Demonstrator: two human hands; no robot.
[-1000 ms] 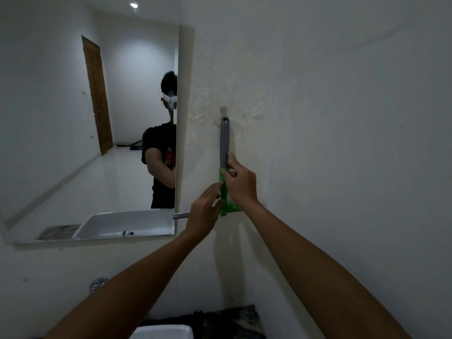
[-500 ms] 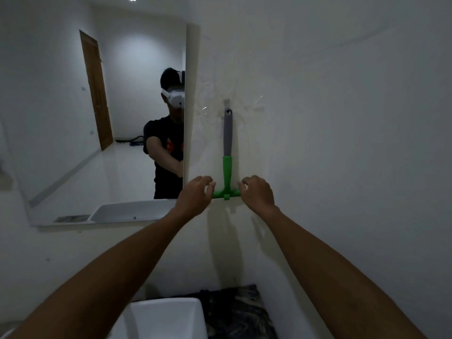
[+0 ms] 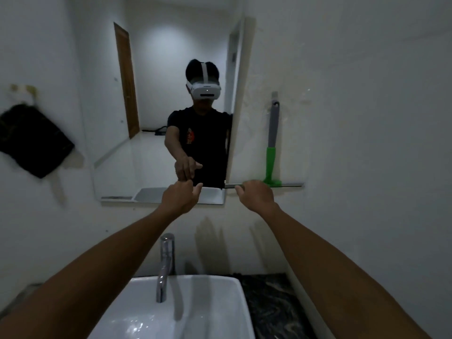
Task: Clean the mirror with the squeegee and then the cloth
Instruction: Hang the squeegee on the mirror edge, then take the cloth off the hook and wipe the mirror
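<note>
Left hand [image 3: 182,196] raised at the lower edge of the rectangular frameless wall mirror [image 3: 156,118], fingers loosely curled, thumb out, nothing in it; whether the knuckles touch the glass cannot be told. Right hand [image 3: 256,195] just right of the mirror's lower right corner, fingers bent over the left end of the squeegee's blade; contact looks likely but a real grip cannot be made out.

Green-and-grey plastic squeegee [image 3: 272,152] hangs handle-up on the white wall, right of the mirror, blade level at the bottom. Black cloth [image 3: 31,140] hangs on the wall at far left, well apart from both hands.

White ceramic basin [image 3: 220,311] with chrome tap [image 3: 166,263] sits near, below the mirror; dark marbled surface [image 3: 271,304] to its right.

Judgement: squeegee step looks finished, cloth next. Cloth should be light, limp, easy to bunch; best pinched at a hanging fold and lifted off its hook. Mirror rigid, fragile at the bare edges; moderate pressure only.
</note>
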